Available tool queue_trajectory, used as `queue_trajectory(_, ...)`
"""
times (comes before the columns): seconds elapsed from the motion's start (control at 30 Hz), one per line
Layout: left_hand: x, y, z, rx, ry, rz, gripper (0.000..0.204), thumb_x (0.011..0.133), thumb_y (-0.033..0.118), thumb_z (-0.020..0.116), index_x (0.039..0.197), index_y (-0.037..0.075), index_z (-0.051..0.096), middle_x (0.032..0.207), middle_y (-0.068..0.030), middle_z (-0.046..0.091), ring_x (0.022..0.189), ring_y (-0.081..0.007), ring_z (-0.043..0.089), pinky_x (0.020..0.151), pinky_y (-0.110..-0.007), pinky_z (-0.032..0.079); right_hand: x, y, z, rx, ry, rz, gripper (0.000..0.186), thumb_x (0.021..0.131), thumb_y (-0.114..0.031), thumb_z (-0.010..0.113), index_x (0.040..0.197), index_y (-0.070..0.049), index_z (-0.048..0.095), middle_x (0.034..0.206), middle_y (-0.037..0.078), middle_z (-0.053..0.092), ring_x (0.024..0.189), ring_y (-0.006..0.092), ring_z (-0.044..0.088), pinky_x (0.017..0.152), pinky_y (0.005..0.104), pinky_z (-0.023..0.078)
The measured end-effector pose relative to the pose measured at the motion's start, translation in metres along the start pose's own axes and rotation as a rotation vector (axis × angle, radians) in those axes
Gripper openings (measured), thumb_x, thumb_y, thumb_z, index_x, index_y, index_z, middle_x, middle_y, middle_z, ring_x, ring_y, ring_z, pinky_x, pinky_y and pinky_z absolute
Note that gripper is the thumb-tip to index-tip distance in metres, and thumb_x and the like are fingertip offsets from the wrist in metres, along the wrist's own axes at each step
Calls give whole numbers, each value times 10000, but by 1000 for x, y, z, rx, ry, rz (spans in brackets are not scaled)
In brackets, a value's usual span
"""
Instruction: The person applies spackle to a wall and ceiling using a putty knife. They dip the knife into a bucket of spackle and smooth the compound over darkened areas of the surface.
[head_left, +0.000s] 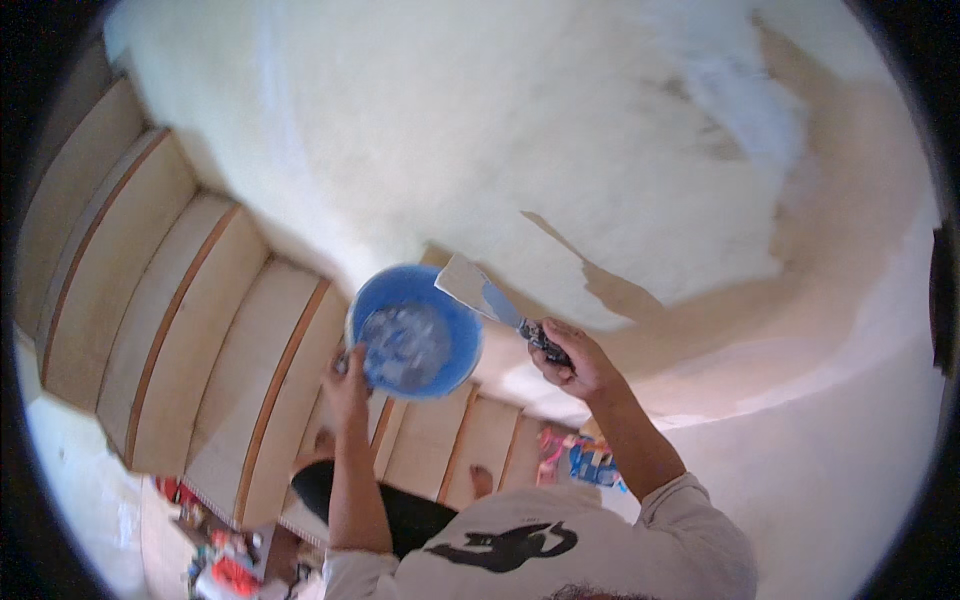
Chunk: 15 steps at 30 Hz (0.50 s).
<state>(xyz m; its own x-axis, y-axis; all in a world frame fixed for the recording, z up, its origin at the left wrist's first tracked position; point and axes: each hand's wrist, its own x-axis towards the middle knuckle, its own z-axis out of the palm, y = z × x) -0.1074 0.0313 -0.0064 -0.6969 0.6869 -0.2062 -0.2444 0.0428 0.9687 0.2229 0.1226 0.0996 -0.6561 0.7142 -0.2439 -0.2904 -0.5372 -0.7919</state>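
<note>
My left hand (348, 385) grips the near-left rim of a blue bucket (460, 350), whose inside holds a grey-white mixture with lumps and smears. My right hand (570, 360) is closed around the dark handle of a wide putty knife (465, 285), held to the right of the bucket. Its blade, streaked with pale material, overlaps the bucket's upper-right rim in the view. Behind the blade, a curved cream wall (640, 150) has a white patch at upper right and carries shadows.
Steps with wooden edging (230, 330) wind down along the left and beneath me, where my bare feet stand. Red and assorted clutter (235, 575) lies at lower left, and pink and blue items (590, 460) sit below the stairs at right. A pale curved surface (800, 480) occupies the lower right.
</note>
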Motion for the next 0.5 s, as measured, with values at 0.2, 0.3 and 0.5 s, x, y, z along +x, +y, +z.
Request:
queue_trajectory(0.2,16,-13,-8,29,-43,98,304,898,366,726,924,102,577,601,14,508,417,-84,460,332,-261,340,-64,-94,70,-442,510,-777,311,981,-278,638,1214,-71,637,871,23,645,636,73,545,511,186,387)
queue_trajectory(0.3,12,-11,-2,5,50,64,309,902,367,717,873,107,551,587,13,491,404,-89,448,327,-258,332,-87,-135,68,-1210,627,-1299,296,969,-149,630,1257,-81,647,954,65,608,798,153,541,665,273,436)
queue_trajectory(0.5,16,-15,-2,22,-21,153,311,901,337,714,816,103,527,579,6,474,375,-101,433,309,-260,328,-107,-184,61,-1996,967,-1634,373,919,-111,660,1290,-147,652,978,72,546,921,248,515,826,398,396)
